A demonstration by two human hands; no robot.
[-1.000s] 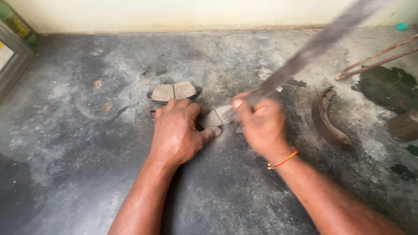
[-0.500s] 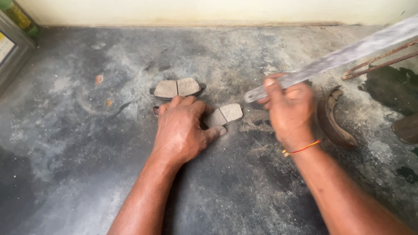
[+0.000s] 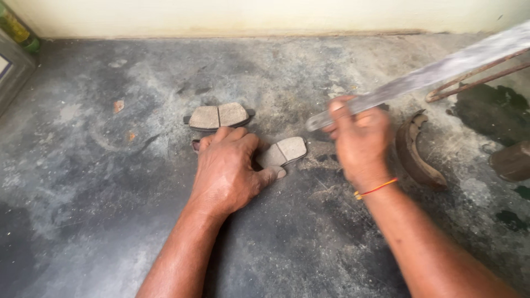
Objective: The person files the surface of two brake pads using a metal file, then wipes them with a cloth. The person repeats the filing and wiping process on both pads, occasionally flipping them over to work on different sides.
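My left hand [image 3: 229,168] presses flat on a grey brake pad [image 3: 284,152] on the concrete floor, the thumb against its near edge. Only the pad's right half shows past my fingers. My right hand [image 3: 359,138] is shut on a long flat metal file [image 3: 425,74], blurred with motion, lifted to the right of the pad and pointing up toward the far right. A thin orange band circles my right wrist. A second brake pad [image 3: 218,116] lies just beyond my left fingers.
A curved rusty brake shoe [image 3: 414,152] lies right of my right hand. Thin metal rods [image 3: 475,74] and a dark brown object [image 3: 510,160] sit at the far right. A pale wall [image 3: 221,16] runs along the back, with a box edge [image 3: 14,72] at far left.
My right hand has drawn the file away from the pad, moving right and up. The left hand has stayed on the pad.
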